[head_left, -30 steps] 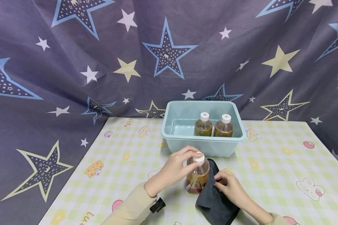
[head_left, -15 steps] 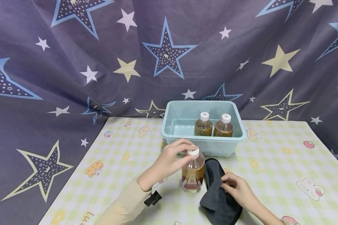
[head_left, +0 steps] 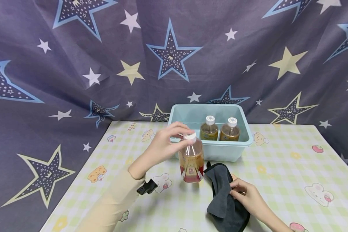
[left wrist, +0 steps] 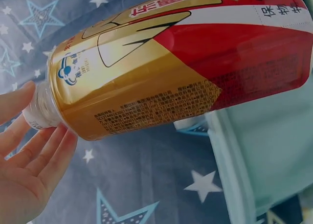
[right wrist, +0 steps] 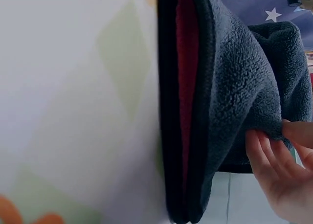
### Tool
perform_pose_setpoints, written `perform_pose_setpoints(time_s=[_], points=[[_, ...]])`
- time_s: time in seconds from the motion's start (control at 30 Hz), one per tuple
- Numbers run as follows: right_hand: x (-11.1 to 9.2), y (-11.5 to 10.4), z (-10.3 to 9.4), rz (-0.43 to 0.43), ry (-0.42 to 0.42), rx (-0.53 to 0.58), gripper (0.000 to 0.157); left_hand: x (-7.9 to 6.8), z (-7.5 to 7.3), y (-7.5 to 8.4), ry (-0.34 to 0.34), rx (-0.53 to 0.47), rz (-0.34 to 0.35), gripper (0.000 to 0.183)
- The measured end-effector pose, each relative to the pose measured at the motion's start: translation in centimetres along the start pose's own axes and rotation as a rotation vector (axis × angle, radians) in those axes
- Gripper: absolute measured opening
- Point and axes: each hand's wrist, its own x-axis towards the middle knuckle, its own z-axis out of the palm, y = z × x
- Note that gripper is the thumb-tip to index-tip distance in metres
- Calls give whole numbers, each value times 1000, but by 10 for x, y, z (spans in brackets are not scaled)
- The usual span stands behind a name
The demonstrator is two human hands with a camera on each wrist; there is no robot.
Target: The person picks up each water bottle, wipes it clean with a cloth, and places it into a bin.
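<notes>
My left hand grips a drink bottle by its white cap, thumb on one side and fingers on the other. The bottle hangs upright above the table, in front of the tub. Its gold and red label fills much of the left wrist view. On the right, my right hand pinches a fold of a dark grey cloth lying on the table. A strip of red inner side shows between the cloth's dark edges in the right wrist view.
A light blue plastic tub stands at the table's back, before the star-patterned curtain. Inside it, on the right, are two capped bottles, a left one and a right one. A checked cover lies over the table.
My left hand has lifted the bottle off the table and carried it left and up, away from the cloth. My right hand has shifted slightly right, still holding the cloth.
</notes>
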Motion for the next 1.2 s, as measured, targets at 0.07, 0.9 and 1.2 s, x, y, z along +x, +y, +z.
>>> perform_pose_setpoints(time_s=[0.07, 0.9, 1.2], points=[[0, 0, 0, -16, 9, 3, 12, 7, -7, 1, 5, -1, -5, 21], [-5, 4, -1, -68, 18, 28, 8, 88, -67, 4, -15, 15, -143, 24], [-5, 4, -3, -32, 5, 30, 8, 100, -64, -16, 7, 9, -201, 24]])
